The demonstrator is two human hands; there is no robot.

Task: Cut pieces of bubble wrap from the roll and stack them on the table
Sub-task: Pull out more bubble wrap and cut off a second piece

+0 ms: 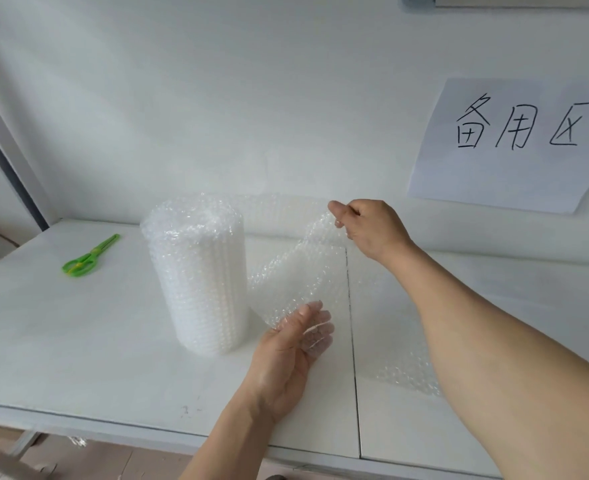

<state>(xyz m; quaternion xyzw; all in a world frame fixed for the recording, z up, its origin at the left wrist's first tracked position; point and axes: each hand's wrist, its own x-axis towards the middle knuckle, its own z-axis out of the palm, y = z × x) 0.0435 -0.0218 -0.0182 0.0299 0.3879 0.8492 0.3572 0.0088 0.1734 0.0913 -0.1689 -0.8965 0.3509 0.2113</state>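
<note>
Nearest the camera, at about six o'clock on the white table (78, 341), the left hand (286, 355) lies palm-up with its fingers fairly straight under the lower edge of the loose bubble wrap sheet (300, 282), supporting rather than clamping it; the fingertips show through the clear film. Towards five o'clock, what looks like an already-cut piece (403, 362) lies flat on the table under the right forearm. Just beyond the left hand, near the centre, the roll (196, 271) stands upright on its end, with the sheet trailing off its right side. Further on, at about one o'clock, the right hand (369, 226) pinches the sheet's top corner between thumb and curled fingers and holds it raised above the table. Farthest off, at ten o'clock and well apart from both hands, the green scissors (88, 258) lie untouched. By my reading the step in hand is drawing out a length from the roll. Next, one hand must free itself to fetch the scissors while the other keeps the sheet taut.
</note>
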